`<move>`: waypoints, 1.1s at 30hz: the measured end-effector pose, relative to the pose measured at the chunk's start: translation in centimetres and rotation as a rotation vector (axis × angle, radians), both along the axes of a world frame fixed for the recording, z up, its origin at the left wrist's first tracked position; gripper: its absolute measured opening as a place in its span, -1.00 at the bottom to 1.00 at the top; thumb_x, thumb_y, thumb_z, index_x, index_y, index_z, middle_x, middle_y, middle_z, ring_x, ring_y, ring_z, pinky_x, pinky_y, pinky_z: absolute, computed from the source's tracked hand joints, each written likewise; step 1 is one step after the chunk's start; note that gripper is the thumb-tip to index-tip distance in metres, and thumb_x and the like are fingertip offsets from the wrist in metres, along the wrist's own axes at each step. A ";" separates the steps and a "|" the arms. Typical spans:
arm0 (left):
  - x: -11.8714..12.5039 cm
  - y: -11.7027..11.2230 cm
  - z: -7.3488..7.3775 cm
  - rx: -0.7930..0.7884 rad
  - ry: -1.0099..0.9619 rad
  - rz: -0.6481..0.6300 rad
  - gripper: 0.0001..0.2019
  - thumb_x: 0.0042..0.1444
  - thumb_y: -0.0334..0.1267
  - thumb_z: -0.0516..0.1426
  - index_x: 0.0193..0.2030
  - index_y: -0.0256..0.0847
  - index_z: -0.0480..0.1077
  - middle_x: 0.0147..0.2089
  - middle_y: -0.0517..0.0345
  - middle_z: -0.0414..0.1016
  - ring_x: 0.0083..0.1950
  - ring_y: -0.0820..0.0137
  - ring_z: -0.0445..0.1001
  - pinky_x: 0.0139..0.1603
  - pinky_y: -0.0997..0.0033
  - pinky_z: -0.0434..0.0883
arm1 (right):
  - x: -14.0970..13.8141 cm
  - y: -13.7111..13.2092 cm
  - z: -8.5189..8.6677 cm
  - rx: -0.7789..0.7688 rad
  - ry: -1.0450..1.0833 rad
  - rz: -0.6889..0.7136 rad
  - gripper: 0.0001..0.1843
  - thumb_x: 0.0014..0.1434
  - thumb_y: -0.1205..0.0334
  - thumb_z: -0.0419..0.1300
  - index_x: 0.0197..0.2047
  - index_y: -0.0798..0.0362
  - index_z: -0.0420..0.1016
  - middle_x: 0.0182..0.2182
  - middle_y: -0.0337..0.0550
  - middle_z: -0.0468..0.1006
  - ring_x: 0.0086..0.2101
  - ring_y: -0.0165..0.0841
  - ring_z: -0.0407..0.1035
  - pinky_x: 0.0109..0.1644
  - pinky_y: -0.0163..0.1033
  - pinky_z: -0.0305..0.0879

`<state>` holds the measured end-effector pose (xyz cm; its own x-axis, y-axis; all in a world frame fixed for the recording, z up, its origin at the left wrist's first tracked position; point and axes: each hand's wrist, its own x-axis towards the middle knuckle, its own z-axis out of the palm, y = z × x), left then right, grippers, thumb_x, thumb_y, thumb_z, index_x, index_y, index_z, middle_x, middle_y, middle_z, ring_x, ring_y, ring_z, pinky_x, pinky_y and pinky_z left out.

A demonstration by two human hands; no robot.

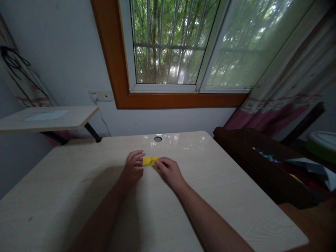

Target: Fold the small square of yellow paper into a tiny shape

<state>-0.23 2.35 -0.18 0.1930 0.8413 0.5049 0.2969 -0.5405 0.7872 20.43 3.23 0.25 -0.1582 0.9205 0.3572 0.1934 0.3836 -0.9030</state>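
Note:
A small yellow folded strip (150,161), which looks like paper, is between my two hands above the pale desk. Its middle looks creased or twisted. My right hand (170,170) pinches the strip's right end between thumb and fingers. At the left end, my left hand (133,166) has its fingers curved and apart. Those fingers are right beside the strip's edge; whether they touch it is hard to make out.
The wood-grain desk (168,210) has a round cable hole (158,139) near its back edge. On the left stands a raised shelf (52,117) with a pale sheet on it. Dark furniture (257,168) holding loose items adjoins the right side. A barred window (173,42) is behind.

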 end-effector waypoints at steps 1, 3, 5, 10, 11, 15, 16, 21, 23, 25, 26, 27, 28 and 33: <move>0.1 0.0 0.1 0.019 0.031 0.002 -0.58 0.07 -0.32 0.19 0.10 -0.09 0.34 0.22 -0.10 0.21 0.10 0.24 0.38 -0.07 0.25 0.50 | 0.0 0.0 -0.1 -0.018 0.003 0.005 -0.78 0.20 0.12 0.20 -0.36 0.05 0.60 -0.41 -0.15 0.58 -0.37 -0.33 0.42 -0.27 -0.28 0.31; 0.3 -0.1 0.5 0.040 0.089 -0.001 -0.74 0.10 -0.26 0.20 -0.03 -0.11 0.43 0.11 -0.07 0.35 0.12 0.22 0.38 -0.02 0.21 0.48 | -0.1 0.0 -0.3 -0.068 0.020 0.022 -0.76 0.19 0.09 0.21 -0.34 0.06 0.59 -0.43 -0.16 0.57 -0.41 -0.35 0.40 -0.32 -0.29 0.30; 0.6 -0.2 0.7 0.004 0.135 0.002 -0.85 0.14 -0.21 0.17 -0.17 -0.15 0.48 -0.07 -0.01 0.47 -0.01 0.26 0.44 0.01 0.20 0.45 | -0.2 0.0 -0.4 -0.117 0.059 0.046 -0.75 0.17 0.06 0.22 -0.31 0.07 0.58 -0.45 -0.18 0.56 -0.44 -0.37 0.39 -0.36 -0.30 0.30; 0.7 -0.4 0.6 -0.206 0.087 0.067 -0.82 0.14 -0.15 0.16 -0.23 -0.20 0.46 -0.24 0.10 0.55 -0.23 0.35 0.52 -0.15 0.37 0.47 | -0.3 0.0 -0.7 -0.154 0.168 0.072 -0.77 0.15 0.07 0.24 -0.26 0.08 0.48 -0.51 -0.26 0.48 -0.48 -0.42 0.37 -0.40 -0.34 0.27; 0.7 -0.5 0.5 -0.232 0.066 0.075 -0.82 0.13 -0.14 0.16 -0.22 -0.20 0.46 -0.25 0.11 0.55 -0.23 0.35 0.53 -0.17 0.38 0.48 | -0.3 0.0 -0.7 -0.155 0.172 0.078 -0.78 0.15 0.08 0.24 -0.25 0.07 0.47 -0.51 -0.27 0.46 -0.48 -0.42 0.37 -0.40 -0.34 0.27; 0.8 -0.4 0.2 -0.283 -0.013 0.075 -0.76 0.14 -0.14 0.16 -0.11 -0.20 0.42 -0.23 0.08 0.55 -0.22 0.34 0.55 -0.21 0.38 0.51 | -0.4 0.1 -0.8 -0.156 0.172 0.094 -0.81 0.15 0.13 0.24 -0.22 0.05 0.44 -0.51 -0.30 0.45 -0.48 -0.43 0.37 -0.38 -0.34 0.28; 0.7 -0.4 0.1 -0.274 -0.021 0.069 -0.75 0.15 -0.15 0.15 -0.07 -0.19 0.41 -0.20 0.07 0.54 -0.20 0.34 0.55 -0.19 0.38 0.51 | -0.4 0.1 -0.9 -0.154 0.176 0.094 -0.80 0.14 0.15 0.24 -0.19 0.04 0.43 -0.51 -0.31 0.45 -0.48 -0.43 0.37 -0.38 -0.34 0.28; 0.4 -0.1 0.2 -0.014 0.072 0.057 -0.76 0.18 -0.21 0.14 -0.02 -0.13 0.43 0.02 -0.02 0.41 -0.03 0.31 0.48 -0.10 0.30 0.52 | -0.4 0.3 -1.1 -0.154 0.218 0.075 -0.68 0.15 0.17 0.22 -0.02 -0.01 0.35 -0.52 -0.34 0.46 -0.50 -0.42 0.39 -0.36 -0.31 0.33; 0.3 0.1 0.2 0.116 0.135 0.057 -0.75 0.14 -0.22 0.19 -0.02 -0.10 0.45 0.07 -0.04 0.36 0.08 0.25 0.41 0.01 0.20 0.48 | -0.4 0.4 -1.2 -0.170 0.248 0.062 -0.64 0.14 0.17 0.22 0.01 -0.02 0.31 -0.54 -0.36 0.46 -0.53 -0.42 0.39 -0.36 -0.30 0.34; 0.3 0.2 0.1 0.194 0.198 0.050 -0.71 0.08 -0.23 0.25 -0.02 -0.07 0.46 0.10 -0.04 0.32 0.15 0.21 0.35 0.12 0.10 0.42 | -0.4 0.4 -1.2 -0.184 0.274 0.065 -0.62 0.14 0.18 0.23 0.02 -0.03 0.30 -0.55 -0.37 0.45 -0.54 -0.42 0.38 -0.36 -0.30 0.34; 0.3 0.2 0.0 0.210 0.221 0.044 -0.70 0.07 -0.23 0.27 -0.03 -0.06 0.47 0.12 -0.04 0.30 0.15 0.20 0.35 0.14 0.08 0.40 | -0.4 0.4 -1.2 -0.190 0.283 0.071 -0.62 0.14 0.18 0.23 0.02 -0.03 0.29 -0.55 -0.37 0.45 -0.54 -0.43 0.38 -0.37 -0.31 0.33; 0.4 0.2 -0.1 0.220 0.234 0.037 -0.70 0.06 -0.24 0.27 -0.03 -0.06 0.47 0.13 -0.04 0.29 0.15 0.21 0.35 0.14 0.08 0.39 | -0.4 0.4 -1.2 -0.197 0.290 0.080 -0.63 0.14 0.18 0.23 0.02 -0.04 0.29 -0.55 -0.37 0.46 -0.54 -0.43 0.38 -0.37 -0.31 0.32; 0.4 0.2 -0.2 0.229 0.236 0.029 -0.70 0.06 -0.26 0.27 -0.03 -0.06 0.47 0.13 -0.04 0.29 0.14 0.21 0.36 0.13 0.10 0.40 | -0.4 0.4 -1.2 -0.204 0.295 0.091 -0.63 0.15 0.18 0.23 0.02 -0.04 0.30 -0.54 -0.36 0.46 -0.54 -0.44 0.38 -0.38 -0.32 0.31; 0.7 -0.1 0.0 0.234 0.213 -0.018 -0.77 0.15 -0.34 0.18 -0.05 -0.08 0.47 -0.01 0.01 0.41 0.02 0.32 0.44 0.02 0.25 0.45 | -0.5 0.3 -1.3 -0.218 0.292 0.136 -0.68 0.15 0.17 0.24 -0.03 -0.04 0.33 -0.54 -0.36 0.46 -0.55 -0.44 0.37 -0.40 -0.33 0.30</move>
<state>0.49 2.29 -0.16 0.3289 0.7027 0.6309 0.4305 -0.7062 0.5621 19.95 3.54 -1.05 -0.2041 0.9575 0.2036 -0.1233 0.1811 -0.9757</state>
